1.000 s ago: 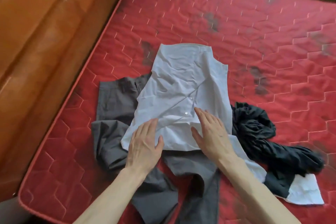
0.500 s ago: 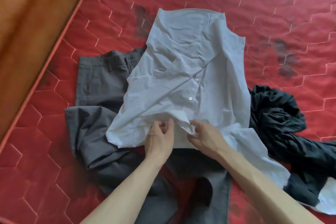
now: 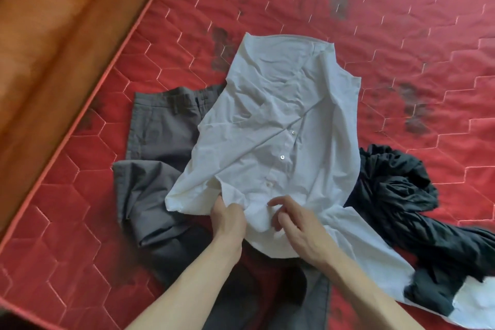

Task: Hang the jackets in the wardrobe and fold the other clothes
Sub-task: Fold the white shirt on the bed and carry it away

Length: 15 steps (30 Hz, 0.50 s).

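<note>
A crumpled white button-up shirt (image 3: 278, 126) lies spread on the red mattress (image 3: 294, 8), its sleeve trailing off to the lower right. My left hand (image 3: 227, 218) grips a bunch of the shirt's near hem. My right hand (image 3: 297, 225) hovers just beside it over the hem, fingers curled, with nothing clearly held. Grey trousers (image 3: 160, 136) lie partly under the shirt on the left and run down beneath my arms. A bundled black garment (image 3: 396, 185) sits to the right, over the white sleeve.
A polished wooden bed frame (image 3: 53, 35) runs along the mattress's left edge. Dark smudges mark the quilted red cover. Bare mattress stretches beyond the shirt at the top and right.
Both hands were pressing flat on the shirt; they then curled onto its near hem. My left hand now bunches the fabric and my right hand has lifted slightly. The camera has leaned in closer.
</note>
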Motion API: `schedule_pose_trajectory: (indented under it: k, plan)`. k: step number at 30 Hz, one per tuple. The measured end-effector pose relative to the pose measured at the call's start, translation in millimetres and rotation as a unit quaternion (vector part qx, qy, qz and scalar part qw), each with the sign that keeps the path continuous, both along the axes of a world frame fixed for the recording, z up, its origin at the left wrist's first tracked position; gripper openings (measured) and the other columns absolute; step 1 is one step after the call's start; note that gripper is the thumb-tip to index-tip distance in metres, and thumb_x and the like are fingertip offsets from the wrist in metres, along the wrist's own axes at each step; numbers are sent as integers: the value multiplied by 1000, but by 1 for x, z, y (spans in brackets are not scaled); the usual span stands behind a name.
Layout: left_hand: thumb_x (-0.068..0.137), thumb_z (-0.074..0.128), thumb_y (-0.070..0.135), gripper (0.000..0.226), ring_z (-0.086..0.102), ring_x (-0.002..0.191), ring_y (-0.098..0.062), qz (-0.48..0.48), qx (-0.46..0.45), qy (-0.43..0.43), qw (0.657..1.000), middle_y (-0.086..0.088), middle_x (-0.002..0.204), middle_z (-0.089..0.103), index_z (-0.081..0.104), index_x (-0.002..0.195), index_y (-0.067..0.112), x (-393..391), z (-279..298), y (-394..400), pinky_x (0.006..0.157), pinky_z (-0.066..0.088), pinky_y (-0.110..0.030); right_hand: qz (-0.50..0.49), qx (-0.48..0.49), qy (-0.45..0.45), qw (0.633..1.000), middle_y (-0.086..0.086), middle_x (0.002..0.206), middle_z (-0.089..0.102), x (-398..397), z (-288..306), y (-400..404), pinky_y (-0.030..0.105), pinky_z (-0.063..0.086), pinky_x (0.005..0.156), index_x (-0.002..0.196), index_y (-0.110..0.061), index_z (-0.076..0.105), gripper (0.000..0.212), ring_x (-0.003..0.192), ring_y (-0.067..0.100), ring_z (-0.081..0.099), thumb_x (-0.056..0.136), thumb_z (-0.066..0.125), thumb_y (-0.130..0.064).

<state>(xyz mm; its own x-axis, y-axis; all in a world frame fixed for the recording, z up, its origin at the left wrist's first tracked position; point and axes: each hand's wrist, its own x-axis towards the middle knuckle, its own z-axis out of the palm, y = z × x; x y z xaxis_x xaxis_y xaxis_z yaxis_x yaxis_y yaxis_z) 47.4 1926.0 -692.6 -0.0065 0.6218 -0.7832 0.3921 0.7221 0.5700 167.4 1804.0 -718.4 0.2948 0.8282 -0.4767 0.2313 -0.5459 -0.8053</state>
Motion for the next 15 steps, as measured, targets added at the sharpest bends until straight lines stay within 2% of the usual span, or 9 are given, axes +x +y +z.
schedule_pose_trajectory:
  k: [2,3,5,6,7,10,12,13,15]
  plan:
    - [87,44,0,53,62,118,-24,-14,3,-21,1000,-2,125,70,65,133,17,-8,23,0,107,51,-44,-21,4,-25,999,-5,82,70,6,13,15,34,55,75,117,-40,58,31,79,15,68,101,45,-17]
    - [85,46,6,48,65,112,-22,-33,6,-33,999,-2,119,72,68,126,18,-11,36,1,100,54,-41,-21,5,-39,999,-2,81,69,8,20,23,37,56,72,119,-39,58,30,76,17,66,102,46,-17]
    - [87,47,10,36,70,91,-9,-81,13,-58,995,6,96,77,74,105,25,-18,62,2,76,56,-25,-8,16,-80,997,-4,87,67,11,41,41,32,53,69,125,-37,58,30,77,14,63,103,49,-19]
    - [90,46,8,35,69,78,-1,-111,15,-66,992,11,83,76,76,94,26,-21,74,4,66,53,-18,3,26,-103,994,-8,95,66,12,55,51,29,52,72,130,-36,58,33,82,9,61,103,51,-18]
    - [94,45,8,37,68,71,2,-144,15,-69,987,13,77,75,75,87,27,-24,88,7,62,50,-14,23,39,-130,990,-11,107,64,12,70,61,29,51,79,136,-35,57,38,91,5,58,103,54,-17]
    - [99,47,21,30,68,77,0,-230,27,-80,970,12,83,76,76,97,23,-29,132,17,73,51,-26,149,110,-221,957,-13,140,57,17,120,90,27,45,105,150,-35,49,61,126,11,48,97,63,-9]
    - [94,47,32,35,65,81,-5,-266,68,-90,957,9,84,72,76,94,13,-32,167,25,78,53,-36,255,142,-239,926,-13,149,55,16,150,108,29,38,111,147,-35,54,66,138,13,43,91,67,-2]
    - [90,46,37,38,63,80,-7,-282,98,-95,950,10,81,70,75,88,13,-34,185,27,80,52,-39,299,148,-235,913,-13,149,57,14,164,115,31,39,111,142,-33,59,61,140,14,43,90,68,-3]
    - [88,45,44,36,59,66,-2,-316,152,-93,932,16,63,62,67,64,28,-39,223,28,69,48,-29,364,145,-225,892,-8,142,64,8,190,126,34,44,108,132,-26,70,41,136,16,51,92,70,-14]
